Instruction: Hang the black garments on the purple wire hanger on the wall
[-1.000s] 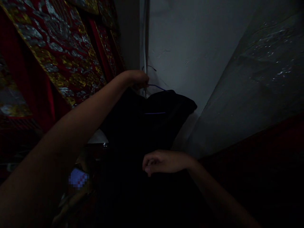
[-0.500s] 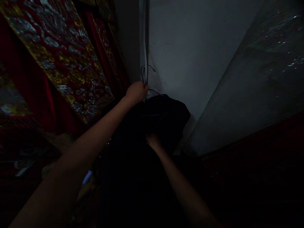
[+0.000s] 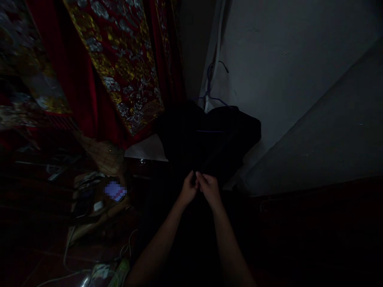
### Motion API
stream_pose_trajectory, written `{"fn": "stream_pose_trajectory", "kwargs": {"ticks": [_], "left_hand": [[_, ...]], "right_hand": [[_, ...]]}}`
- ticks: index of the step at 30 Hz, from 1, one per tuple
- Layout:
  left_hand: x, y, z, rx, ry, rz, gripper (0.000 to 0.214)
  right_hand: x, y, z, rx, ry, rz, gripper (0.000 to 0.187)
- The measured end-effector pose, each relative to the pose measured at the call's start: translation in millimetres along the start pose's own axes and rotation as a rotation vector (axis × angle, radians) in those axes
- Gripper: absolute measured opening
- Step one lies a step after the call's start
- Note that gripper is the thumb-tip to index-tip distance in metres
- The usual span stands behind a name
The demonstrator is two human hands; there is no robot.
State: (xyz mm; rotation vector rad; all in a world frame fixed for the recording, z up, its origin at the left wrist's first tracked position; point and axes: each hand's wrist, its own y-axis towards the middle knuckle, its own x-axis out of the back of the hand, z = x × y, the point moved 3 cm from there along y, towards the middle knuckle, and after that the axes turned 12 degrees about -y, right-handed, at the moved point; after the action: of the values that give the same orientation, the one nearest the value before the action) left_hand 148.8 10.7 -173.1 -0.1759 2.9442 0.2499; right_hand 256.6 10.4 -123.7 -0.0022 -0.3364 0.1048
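A black garment [image 3: 215, 149] hangs on a thin purple hanger [image 3: 208, 85] against the wall, near a pale vertical pipe or cable. My left hand [image 3: 189, 190] and my right hand [image 3: 210, 189] meet at the garment's front, below its neck. The fingers of both are pinched together, almost touching each other. They seem to grip the black cloth, though the dim light hides its folds and edges. The garment's lower part melts into the darkness between my forearms.
Red cloth [image 3: 128, 59] with gold and silver embroidery drapes at left. Below it, a blurred lit screen [image 3: 115, 191] and a small white object [image 3: 98, 205] rest on a low surface. Pale cables [image 3: 67, 247] trail at lower left. A grey wall [image 3: 278, 79] stands behind.
My left hand has let go of the hanger and come down to the garment's front beside my right hand. The view has shifted left, showing more of the low surface.
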Motion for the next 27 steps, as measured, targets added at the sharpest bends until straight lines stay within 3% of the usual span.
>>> {"fn": "stream_pose_trajectory", "kwargs": {"ticks": [2,4,8,10,14,17,19,21,24,27], "left_hand": [[-5.0,1,1,-0.010,-0.009,0.027,0.014],[-7.0,1,-5,-0.036,0.012,0.040,0.019],[-10.5,-6,-11,-0.103,0.139,0.094,0.028],[-11.7,-10,-4,-0.118,0.227,0.092,0.028],[-12.1,-7,13,-0.153,0.311,0.083,0.023],[-14.5,7,6,-0.188,0.315,0.116,0.016],[-19.0,20,-17,-0.220,0.305,0.133,0.010],[-24.6,34,-56,-0.319,0.254,0.102,0.013],[-28.5,52,-128,-0.643,0.097,-0.053,0.036],[-34.1,74,-176,-0.809,0.172,0.048,0.034]], "right_hand": [[4,-4,7,-0.008,-0.002,0.029,0.055],[8,-7,12,-0.021,0.041,0.038,0.053],[23,2,33,-0.077,0.197,-0.108,0.047],[37,19,58,-0.087,0.253,-0.172,0.042],[70,62,130,0.070,0.273,-0.249,0.029],[81,74,167,0.180,0.278,-0.260,0.027],[79,70,173,0.227,0.272,-0.252,0.030],[73,60,167,0.252,0.250,-0.226,0.033],[66,47,158,0.298,0.179,-0.193,0.036],[67,43,160,0.387,0.113,-0.190,0.034]]}}
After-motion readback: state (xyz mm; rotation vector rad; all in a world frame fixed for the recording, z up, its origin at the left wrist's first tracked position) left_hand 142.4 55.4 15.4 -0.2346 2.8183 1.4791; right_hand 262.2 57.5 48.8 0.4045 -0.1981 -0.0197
